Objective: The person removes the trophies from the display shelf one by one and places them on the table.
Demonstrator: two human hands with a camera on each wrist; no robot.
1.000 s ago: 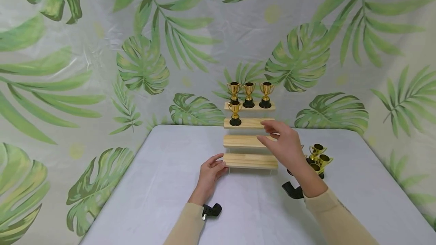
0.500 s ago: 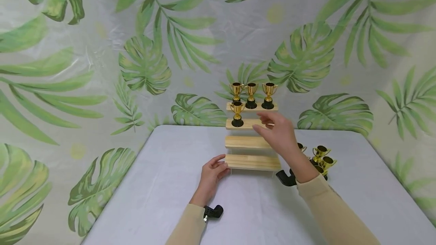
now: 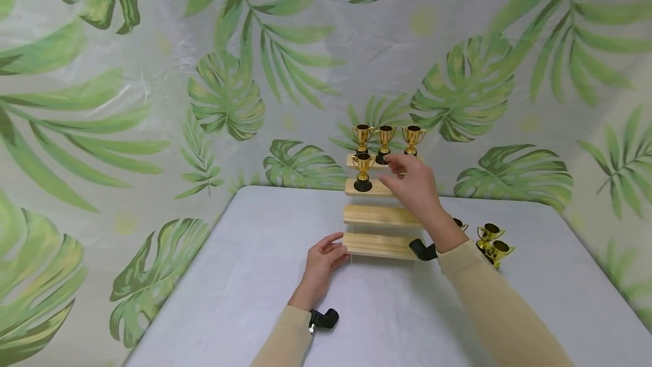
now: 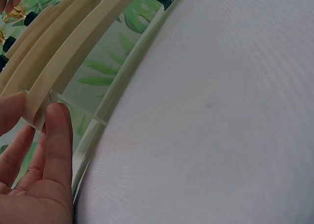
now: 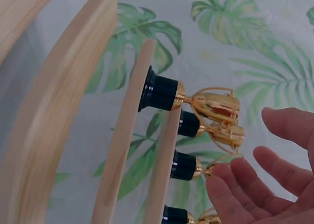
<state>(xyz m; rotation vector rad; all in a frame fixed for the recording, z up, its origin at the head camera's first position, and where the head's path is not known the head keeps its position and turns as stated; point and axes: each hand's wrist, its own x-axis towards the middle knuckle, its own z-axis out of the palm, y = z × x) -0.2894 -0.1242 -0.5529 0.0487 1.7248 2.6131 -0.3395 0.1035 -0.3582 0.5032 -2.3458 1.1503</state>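
Observation:
A tiered wooden display stand [image 3: 379, 245] stands on the table, its boards joined by clear side panels. My left hand [image 3: 321, 265] holds the left end of the lowest board, pinching it between thumb and fingers in the left wrist view [image 4: 41, 170]. On the second board from the top, a small gold trophy cup [image 3: 363, 170] with a black base stands upright at the left. Just right of it, my right hand [image 3: 415, 183] hovers with loosely bent fingers around nothing; the right wrist view shows these fingertips apart from that trophy [image 5: 213, 106]. Three similar trophies [image 3: 385, 136] line the top board, partly hidden.
Several more gold trophies [image 3: 490, 233] cluster on the table right of the stand, partly behind my right forearm. A white cloth covers the table [image 3: 244, 276]. Behind it hangs a leaf-print backdrop [image 3: 300, 72]. Each wrist carries a black camera mount [image 3: 326, 318].
My right hand has moved left and slightly up along the second board, toward the trophy there. The left hand stays on the lowest board. The whole head view has shifted slightly.

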